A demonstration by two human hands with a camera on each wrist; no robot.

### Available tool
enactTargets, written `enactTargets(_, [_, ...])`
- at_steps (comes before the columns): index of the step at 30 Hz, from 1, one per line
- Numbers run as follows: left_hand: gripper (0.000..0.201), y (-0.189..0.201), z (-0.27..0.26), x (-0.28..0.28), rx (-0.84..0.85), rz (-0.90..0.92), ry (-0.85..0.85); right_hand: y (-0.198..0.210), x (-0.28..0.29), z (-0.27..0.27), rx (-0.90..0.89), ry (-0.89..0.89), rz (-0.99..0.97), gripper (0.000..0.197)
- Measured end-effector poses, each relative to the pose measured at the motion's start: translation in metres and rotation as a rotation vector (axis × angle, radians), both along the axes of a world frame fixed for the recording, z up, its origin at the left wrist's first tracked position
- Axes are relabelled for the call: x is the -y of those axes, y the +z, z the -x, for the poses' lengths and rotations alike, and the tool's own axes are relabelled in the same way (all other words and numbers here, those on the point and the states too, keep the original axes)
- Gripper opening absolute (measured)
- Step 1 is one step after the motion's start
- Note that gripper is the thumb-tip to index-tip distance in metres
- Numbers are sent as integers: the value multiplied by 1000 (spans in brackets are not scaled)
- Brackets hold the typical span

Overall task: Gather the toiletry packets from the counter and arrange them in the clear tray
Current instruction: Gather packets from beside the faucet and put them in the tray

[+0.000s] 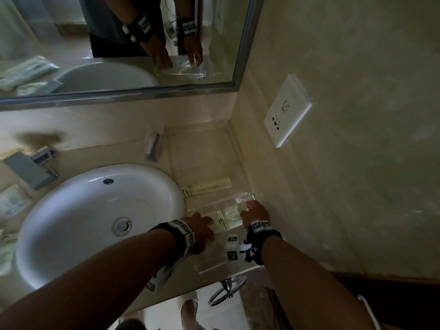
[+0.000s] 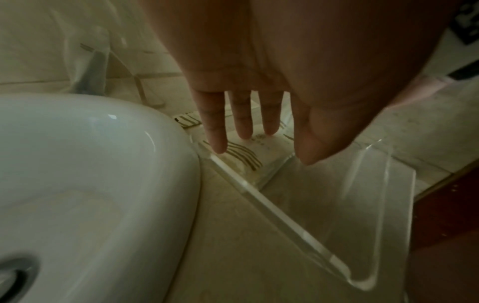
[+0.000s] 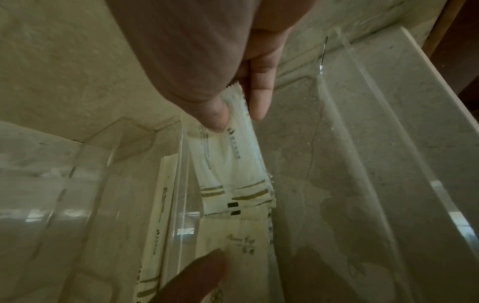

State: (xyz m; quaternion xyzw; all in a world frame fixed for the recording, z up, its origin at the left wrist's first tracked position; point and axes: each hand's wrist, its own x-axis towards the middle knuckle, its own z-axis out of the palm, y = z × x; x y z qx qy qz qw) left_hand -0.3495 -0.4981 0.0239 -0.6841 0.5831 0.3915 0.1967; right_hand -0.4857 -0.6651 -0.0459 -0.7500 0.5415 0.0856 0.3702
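The clear tray (image 1: 209, 265) sits on the counter between the sink and the right wall. Cream packets (image 1: 226, 219) lie flat in its far half. My left hand (image 1: 209, 222) reaches in with straight fingers, whose tips touch a striped packet (image 2: 243, 155) on the tray floor. My right hand (image 1: 246, 207) hovers over the tray's far right corner. Its thumb and a finger (image 3: 237, 117) pinch two overlapping white packets with gold stripes (image 3: 233, 168), which hang down above a packet lying in the tray (image 3: 241, 242). One long cream packet (image 1: 207, 186) lies on the counter just beyond the tray.
A white round sink (image 1: 95, 222) touches the tray's left side, with a faucet (image 1: 31, 172) behind it. More packets (image 1: 12, 201) lie far left of the sink. A clear holder (image 1: 154, 146) stands at the back. A wall socket (image 1: 288, 120) is on the right wall.
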Motion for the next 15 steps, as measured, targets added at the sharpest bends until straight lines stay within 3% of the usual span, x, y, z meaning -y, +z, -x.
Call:
enactTargets(6, [55,-11,-4,-5,40,-26,-49,6,-5,-2,-4,14,42,41])
enactTargets(11, [50,-14,-3,-9,50,29,-65,7,-6,-9,-77,20,55,42])
enactTargets(15, [47,-13,-5,-11,32,56,-58,11,-10,-12,-184,111,111,56])
